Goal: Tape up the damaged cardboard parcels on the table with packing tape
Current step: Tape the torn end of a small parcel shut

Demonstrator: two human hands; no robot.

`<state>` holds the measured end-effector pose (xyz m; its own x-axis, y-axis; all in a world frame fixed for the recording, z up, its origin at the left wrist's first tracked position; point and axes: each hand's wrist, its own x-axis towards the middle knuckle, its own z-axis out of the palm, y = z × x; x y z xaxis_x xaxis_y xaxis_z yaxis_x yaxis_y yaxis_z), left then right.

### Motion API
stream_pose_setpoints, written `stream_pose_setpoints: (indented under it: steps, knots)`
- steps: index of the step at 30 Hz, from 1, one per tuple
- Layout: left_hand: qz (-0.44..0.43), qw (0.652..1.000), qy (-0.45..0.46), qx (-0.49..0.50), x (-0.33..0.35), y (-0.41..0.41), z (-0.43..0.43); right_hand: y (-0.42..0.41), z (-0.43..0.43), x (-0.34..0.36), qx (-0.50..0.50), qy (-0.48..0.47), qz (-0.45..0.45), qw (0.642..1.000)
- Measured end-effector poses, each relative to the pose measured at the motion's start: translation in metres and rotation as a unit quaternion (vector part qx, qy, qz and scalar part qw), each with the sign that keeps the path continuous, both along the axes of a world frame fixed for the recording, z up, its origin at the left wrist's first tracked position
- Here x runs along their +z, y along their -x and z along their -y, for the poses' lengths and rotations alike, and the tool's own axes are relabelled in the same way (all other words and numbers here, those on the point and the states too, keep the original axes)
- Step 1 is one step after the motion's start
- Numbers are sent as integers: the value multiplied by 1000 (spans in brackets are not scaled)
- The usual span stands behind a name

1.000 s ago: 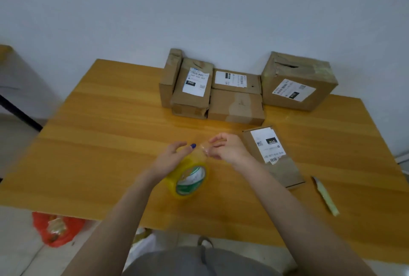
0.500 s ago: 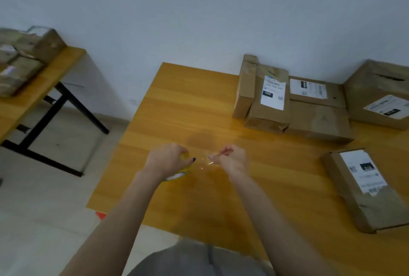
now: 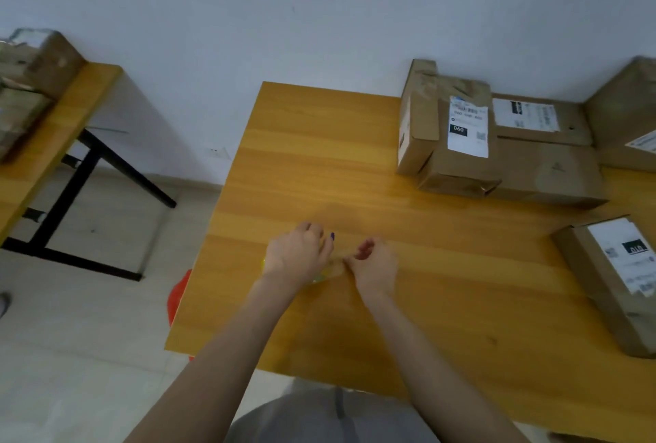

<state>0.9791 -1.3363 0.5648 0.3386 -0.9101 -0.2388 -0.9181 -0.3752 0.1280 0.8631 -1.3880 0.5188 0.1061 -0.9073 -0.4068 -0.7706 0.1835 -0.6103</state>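
– What have the hands got hold of?

– The left hand (image 3: 296,258) is curled over the roll (image 3: 318,277), so only a yellow sliver shows under the palm. The right hand (image 3: 374,265), just right of the roll, pinches the tape end (image 3: 339,265) with bent fingers. It's clear film and hard to make out; how much is drawn off I can't tell.

– Awkward stuff?

– I'd think so. The roll looks light and stiff, easy to grip round the rim. The film is thin, limp and sticky on one face, so if it goes slack it would likely fold on itself or cling back to the roll. Best held by its very edge and kept taut.

– And what needs taping?

– Nothing beside the roll. The near parcel (image 3: 614,282) lies well right of it, label up. The stack (image 3: 458,172) sits beyond the roll and to the right, against the wall (image 3: 319,16), with one corner burst open. A big box (image 3: 628,112) stands at its far side, partly out of view. It's dented cardboard, light I'd guess, and soft at the corners, so lift from underneath.

– The surface?

– The roll is over the table (image 3: 319,176), smooth yellow wood; whether it rests there I can't tell. Well left of the roll, across the pale floor (image 3: 88,354), a side table (image 3: 56,130) carries other parcels (image 3: 32,80). A red bag (image 3: 177,295) lies on the floor, down-left of the roll.
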Motion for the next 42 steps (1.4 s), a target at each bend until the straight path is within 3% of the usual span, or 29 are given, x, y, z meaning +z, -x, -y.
stream_pose_setpoints:
  steps: [6, 8, 12, 16, 24, 30, 34, 38, 42]
  knots:
    - [-3, 1000, 25, 2, -2, 7, 5, 0, -15, -2, 98, 108, -132, 980]
    - [-4, 1000, 16, 1, -2, 8, 7, 1, -14, -4, 95, 105, -158, 977]
    - [-9, 1000, -9, 7, 1, 9, 10, 32, 14, 0, 29, 31, -154, 987]
    - [10, 1000, 25, -6, 9, 25, 28, 88, 37, 9, 28, 72, -118, 990]
    - [-124, 989, 29, -75, 20, 150, 83, 251, 86, 28, -18, 167, -116, 979]
    - [-246, 966, -45, -64, -2, 270, 84, 392, 118, 21, -63, 112, -179, 975]
    - [-306, 949, -75, -10, -19, 330, 80, 432, 132, 12, -52, -11, -123, 991]
    - [-392, 914, -45, 90, -32, 375, 75, 420, 106, 5, -8, -13, -35, 999]
    - [-353, 920, 19, 168, -38, 385, 67, 409, 84, -5, 4, -4, 9, 1000]
